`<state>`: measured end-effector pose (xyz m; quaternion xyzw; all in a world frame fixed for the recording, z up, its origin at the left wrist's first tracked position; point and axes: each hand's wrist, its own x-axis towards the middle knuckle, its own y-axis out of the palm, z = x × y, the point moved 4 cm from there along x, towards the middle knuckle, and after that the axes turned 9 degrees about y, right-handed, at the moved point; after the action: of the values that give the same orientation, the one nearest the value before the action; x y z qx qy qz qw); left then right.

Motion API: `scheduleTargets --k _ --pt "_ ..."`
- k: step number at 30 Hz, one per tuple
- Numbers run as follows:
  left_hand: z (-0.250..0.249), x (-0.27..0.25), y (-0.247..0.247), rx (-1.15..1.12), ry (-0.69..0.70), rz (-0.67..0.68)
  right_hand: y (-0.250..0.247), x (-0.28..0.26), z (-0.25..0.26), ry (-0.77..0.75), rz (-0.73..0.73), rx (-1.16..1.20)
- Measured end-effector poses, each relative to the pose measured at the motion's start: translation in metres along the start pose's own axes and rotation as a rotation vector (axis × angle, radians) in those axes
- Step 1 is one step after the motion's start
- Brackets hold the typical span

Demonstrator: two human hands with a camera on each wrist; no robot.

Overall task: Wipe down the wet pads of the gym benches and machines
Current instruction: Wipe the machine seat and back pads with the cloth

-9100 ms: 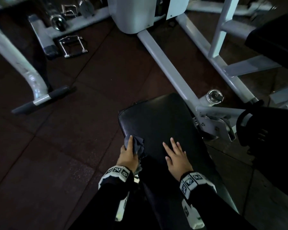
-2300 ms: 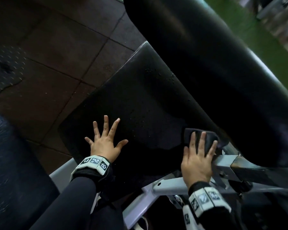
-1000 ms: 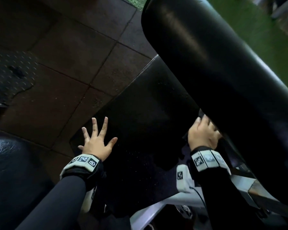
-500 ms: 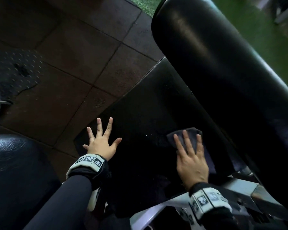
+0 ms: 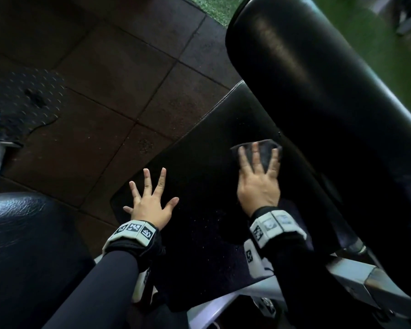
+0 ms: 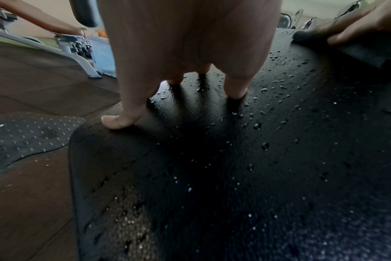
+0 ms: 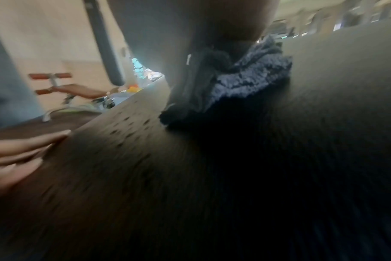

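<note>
The right hand [image 5: 259, 186], fingers flat and spread, presses a dark blue cloth [image 5: 263, 151] on the black vinyl seat pad [image 5: 199, 162] beside the black roller pad [image 5: 318, 91]. The left hand [image 5: 150, 205] rests flat, holding nothing. Droplets [image 6: 279, 84] near it risk being missed.

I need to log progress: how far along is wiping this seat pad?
Done: nothing looks dry yet. In hand: right hand presses the cloth on the pad's far right, left hand braced flat. Left: droplets cover the middle and near side.
</note>
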<state>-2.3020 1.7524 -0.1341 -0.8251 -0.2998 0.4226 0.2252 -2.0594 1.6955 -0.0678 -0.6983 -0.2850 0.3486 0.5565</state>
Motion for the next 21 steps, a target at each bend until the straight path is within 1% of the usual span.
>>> scheduleTargets --k 2,3,5,6,8,11,12,14,15,17,19,21 --pt "0.000 0.001 0.000 -0.001 0.001 0.002 0.005 -0.028 0.014 -0.151 -0.072 0.034" --pt "0.000 0.001 0.001 -0.002 0.002 0.000 0.007 -0.046 0.014 -0.204 -0.106 0.043" --pt "0.000 0.001 0.001 -0.004 0.001 -0.003 0.018 -0.077 -0.004 -0.240 -0.107 0.045" --pt "0.000 0.001 0.001 -0.005 0.002 -0.005 0.024 -0.087 -0.020 -0.210 -0.090 0.038" --pt "0.001 0.001 0.001 -0.002 0.001 -0.006 0.032 -0.093 -0.056 -0.103 -0.045 -0.026" --pt "0.001 0.001 0.002 0.004 -0.002 -0.008 0.040 -0.072 -0.095 0.042 0.132 -0.174" --pt "0.001 0.001 0.002 0.006 -0.004 -0.006 0.038 -0.059 -0.100 0.087 0.143 -0.199" --pt "0.000 0.001 0.002 0.011 -0.002 -0.009 0.029 -0.033 -0.092 0.138 0.072 -0.163" --pt "0.000 0.002 0.002 0.015 -0.002 -0.011 0.021 -0.022 -0.080 0.128 0.023 -0.149" --pt "0.000 0.002 0.002 0.025 -0.004 -0.012 0.005 -0.005 -0.052 0.092 -0.077 -0.105" --pt "0.001 0.002 0.004 0.041 -0.009 -0.010 -0.006 0.001 -0.025 0.064 -0.169 -0.031" --pt "0.001 0.001 0.005 0.052 -0.012 -0.012 -0.006 -0.005 0.000 -0.030 -0.210 0.005"
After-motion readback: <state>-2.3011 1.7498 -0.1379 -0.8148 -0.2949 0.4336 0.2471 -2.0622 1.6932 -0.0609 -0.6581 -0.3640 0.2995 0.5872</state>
